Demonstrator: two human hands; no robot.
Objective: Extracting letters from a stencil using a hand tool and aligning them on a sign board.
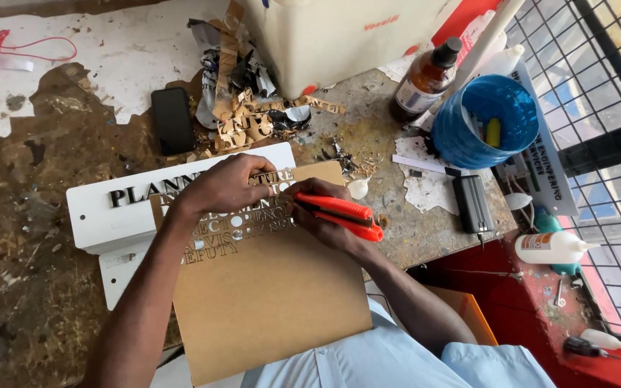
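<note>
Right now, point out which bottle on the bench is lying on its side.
The white squeeze bottle with the pointed nozzle, on the red ledge. The brown glass bottle stands upright by the blue tub.

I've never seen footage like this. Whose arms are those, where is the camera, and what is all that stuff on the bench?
There is no machine here: a person wears a camera on the head, so the one picture looks down at their own two bare hands. The left hand presses on a brown cardboard sheet with cut-out letters, which lies over a white sign plate bearing black letters. The right hand holds an orange utility knife at the cut letters. On the worn workbench lie a black phone, a heap of cardboard scraps, a brown bottle, a blue tub and a white glue bottle.
</note>
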